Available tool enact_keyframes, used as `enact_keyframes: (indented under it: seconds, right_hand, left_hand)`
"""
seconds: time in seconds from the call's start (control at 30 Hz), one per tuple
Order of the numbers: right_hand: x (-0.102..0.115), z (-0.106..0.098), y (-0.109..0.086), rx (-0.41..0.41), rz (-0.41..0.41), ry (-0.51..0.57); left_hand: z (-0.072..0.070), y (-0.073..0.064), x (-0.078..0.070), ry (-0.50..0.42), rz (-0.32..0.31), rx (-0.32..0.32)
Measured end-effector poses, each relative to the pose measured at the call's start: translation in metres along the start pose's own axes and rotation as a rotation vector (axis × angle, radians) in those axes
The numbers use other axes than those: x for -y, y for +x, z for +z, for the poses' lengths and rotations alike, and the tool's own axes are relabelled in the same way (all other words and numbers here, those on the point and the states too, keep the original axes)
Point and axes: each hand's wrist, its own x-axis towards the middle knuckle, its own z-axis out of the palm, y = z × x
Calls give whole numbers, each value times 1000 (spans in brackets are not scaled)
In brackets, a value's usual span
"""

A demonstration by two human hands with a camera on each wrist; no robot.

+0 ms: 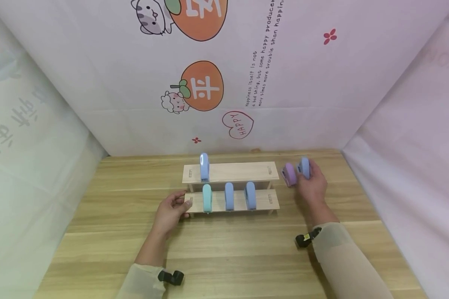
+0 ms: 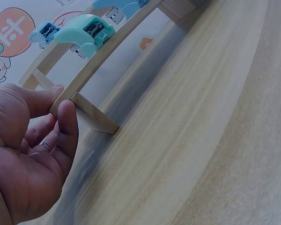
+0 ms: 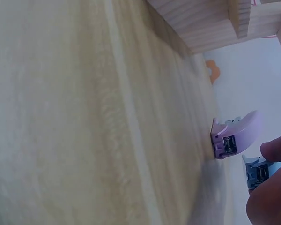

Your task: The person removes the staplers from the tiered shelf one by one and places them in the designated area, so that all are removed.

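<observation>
In the head view my left hand (image 1: 172,211) pinches the left end of the lower board of a two-tier wooden stand (image 1: 218,201), thumb on top and fingertips at the edge. A teal plastic spring clip (image 1: 207,198) and two blue clips (image 1: 229,196) sit along that lower board. One more blue clip (image 1: 204,167) stands at the left of the upper board. Right of the stand, my right hand (image 1: 312,185) grips a blue spring clip (image 1: 304,167). Beside it on the table is a purple clip (image 1: 289,174); in the right wrist view this purple clip (image 3: 239,135) shows its dark spring.
The stand rests on a wood-grain table (image 1: 232,253). A white printed sheet (image 1: 292,83) rises behind the table's back edge, with white sheets on both sides. Short wooden legs (image 2: 96,115) hold up the boards.
</observation>
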Motion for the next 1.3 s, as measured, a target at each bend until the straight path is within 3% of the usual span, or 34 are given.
enact_keyframes:
  seconds: [0.2,0.47,0.63,1.03,1.3]
  right_hand:
    - [-6,2,3,18,19,19]
    - [-17,1,6,46,45,21]
    - [-22,-1,8,62,80,25]
    - [-29,-3,14,51,15,-80]
    - [-26,-3,12,48,16,-86]
  left_hand:
    - [0,1,2,5,-3,-1]
    - [-4,19,27,-14,5,-7]
    - [-5,21,31,-26,20,-5]
    - [-5,21,30,-14,6,3]
    - [-1,3,5,11,5,13]
